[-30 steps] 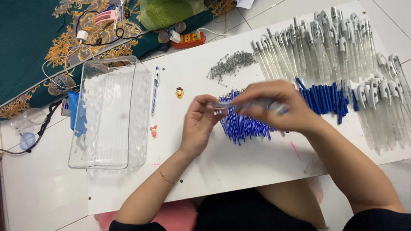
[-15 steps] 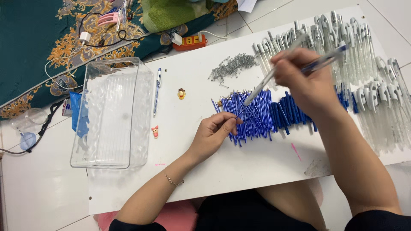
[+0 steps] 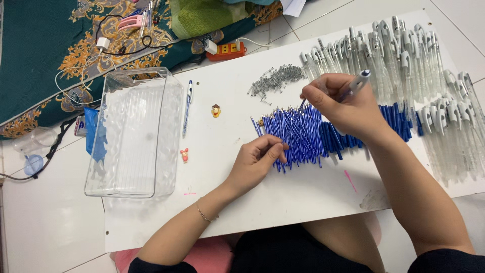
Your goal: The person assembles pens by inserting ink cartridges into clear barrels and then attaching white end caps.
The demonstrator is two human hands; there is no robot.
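A: Hands?
B: Right hand (image 3: 348, 108) closed around one clear pen barrel (image 3: 356, 83), a blue refill (image 3: 293, 121) going in at its 7 o'clock end. Left hand (image 3: 257, 162) pinches that refill's lower tip.

A: Counts?
B: One clear bin (image 3: 134, 131) at 9 o'clock, one finished pen (image 3: 187, 107), two small figurines (image 3: 216, 110). Blue refill pile (image 3: 308, 134), springs (image 3: 275, 81): too many to count.
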